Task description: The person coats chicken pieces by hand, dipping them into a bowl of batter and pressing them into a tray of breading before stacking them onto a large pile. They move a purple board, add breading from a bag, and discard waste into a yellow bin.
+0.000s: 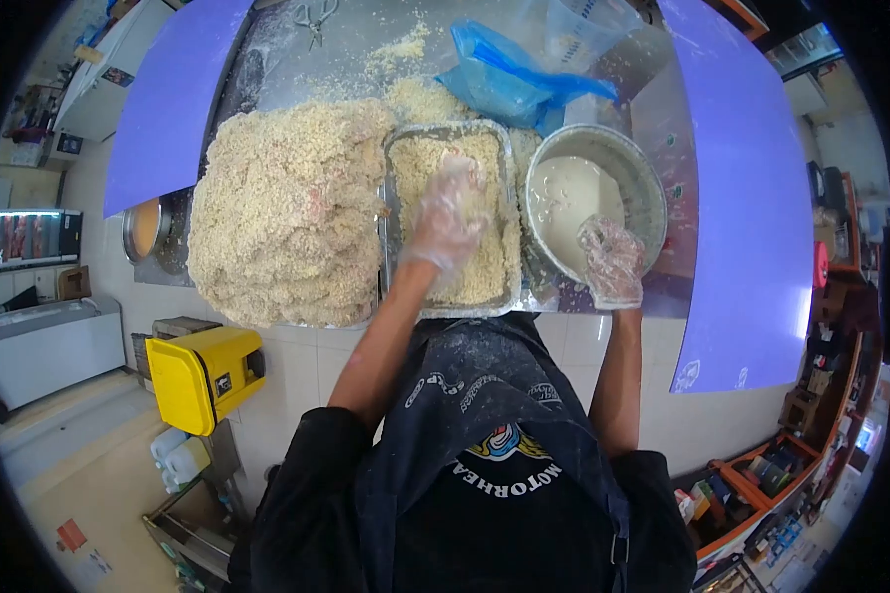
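My left hand point(450, 217), in a clear plastic glove, reaches into a metal tray point(512, 212) of pale breadcrumbs point(475, 277). Its fingers are stretched forward over the crumbs and slightly blurred. My right hand point(611, 262), gloved and coated in wet batter and crumbs, is at the near right side of a round metal pot point(653, 188). Its fingers look curled over the white batter point(569, 203) inside, and what they hold, if anything, is hidden. Left of the tray rises a large heap of crumb-coated pieces point(282, 217).
A blue plastic bag point(504, 74) lies behind the tray and pot. Scissors point(314, 22) are at the far edge of the metal table. Purple panels point(747, 198) stand along the sides. On the floor at left is a yellow bin point(193, 381).
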The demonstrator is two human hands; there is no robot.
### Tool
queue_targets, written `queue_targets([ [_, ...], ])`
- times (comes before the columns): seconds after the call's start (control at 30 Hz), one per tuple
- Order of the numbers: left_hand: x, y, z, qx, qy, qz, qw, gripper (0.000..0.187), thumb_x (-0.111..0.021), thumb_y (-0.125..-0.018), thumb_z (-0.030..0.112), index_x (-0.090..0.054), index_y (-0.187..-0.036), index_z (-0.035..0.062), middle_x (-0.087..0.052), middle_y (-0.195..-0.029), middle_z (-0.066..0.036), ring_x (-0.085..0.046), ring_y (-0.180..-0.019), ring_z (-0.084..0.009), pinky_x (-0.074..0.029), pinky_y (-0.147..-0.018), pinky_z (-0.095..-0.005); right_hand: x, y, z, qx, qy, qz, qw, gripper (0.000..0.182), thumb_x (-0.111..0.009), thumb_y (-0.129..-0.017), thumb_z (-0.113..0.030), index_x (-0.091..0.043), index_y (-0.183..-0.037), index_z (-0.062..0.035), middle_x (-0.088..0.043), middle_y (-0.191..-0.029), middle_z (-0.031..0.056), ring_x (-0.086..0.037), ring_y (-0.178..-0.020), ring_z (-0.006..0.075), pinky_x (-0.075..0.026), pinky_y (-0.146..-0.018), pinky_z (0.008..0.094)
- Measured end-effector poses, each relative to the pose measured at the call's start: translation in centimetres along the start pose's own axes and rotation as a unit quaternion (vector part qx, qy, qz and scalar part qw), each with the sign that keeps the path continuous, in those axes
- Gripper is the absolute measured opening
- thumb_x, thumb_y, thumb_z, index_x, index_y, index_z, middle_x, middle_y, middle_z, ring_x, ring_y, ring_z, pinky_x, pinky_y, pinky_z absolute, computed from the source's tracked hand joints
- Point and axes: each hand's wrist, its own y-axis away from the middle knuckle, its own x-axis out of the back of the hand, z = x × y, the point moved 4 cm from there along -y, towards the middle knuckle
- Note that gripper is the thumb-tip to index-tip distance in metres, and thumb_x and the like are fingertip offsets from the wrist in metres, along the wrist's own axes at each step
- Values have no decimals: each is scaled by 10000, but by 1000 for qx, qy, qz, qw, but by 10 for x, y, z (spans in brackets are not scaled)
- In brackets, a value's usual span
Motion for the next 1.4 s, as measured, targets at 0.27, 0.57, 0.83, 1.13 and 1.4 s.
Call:
queue_targets([
  [0.27,-31,55,1,91,-194,-73,974,889,-518,-876,482,-95,-1471,-24,-117,-1524,-251,-122,-1418,-365,-129,-1170,-374,-3,-2,-9,-2,-28,-2,1000,235,-683,-774,-123,-686,-974,1,-690,-929,161,-668,-850,254,-514,-774,357],
  [0.57,-66,47,18,28,-122,-225,966,555,-597,-816,261,-459,-1294,15,-532,-1240,-261,-556,-1109,-391,-452,-939,-426,-2,-4,-15,32,31,-21,999,265,-691,-766,-115,-679,-995,17,-692,-908,167,-672,-835,240,-516,-768,348],
  [0.83,-11,20,33,56,-32,-233,970,366,-575,-840,270,-600,-1106,21,-591,-1183,-199,-601,-1062,-318,-487,-902,-385,2,-5,-22,-4,25,-26,999,272,-687,-768,-120,-676,-999,23,-693,-924,168,-674,-853,257,-515,-775,352],
  [1.13,25,-69,-12,84,-209,14,974,789,-429,-875,635,-365,-1416,64,-381,-1427,-213,-372,-1328,-319,-298,-1106,-403,0,-4,-20,12,-3,-15,1000,197,-626,-780,-132,-672,-940,-27,-673,-905,181,-656,-848,343,-512,-754,386],
  [1.4,-38,26,-41,131,-97,14,986,814,-508,-872,547,-329,-1394,-51,-398,-1384,-259,-388,-1297,-362,-306,-1095,-424,3,-4,-19,7,-4,-24,1000,266,-693,-765,-116,-677,-991,24,-696,-927,156,-672,-842,238,-515,-774,350],
])
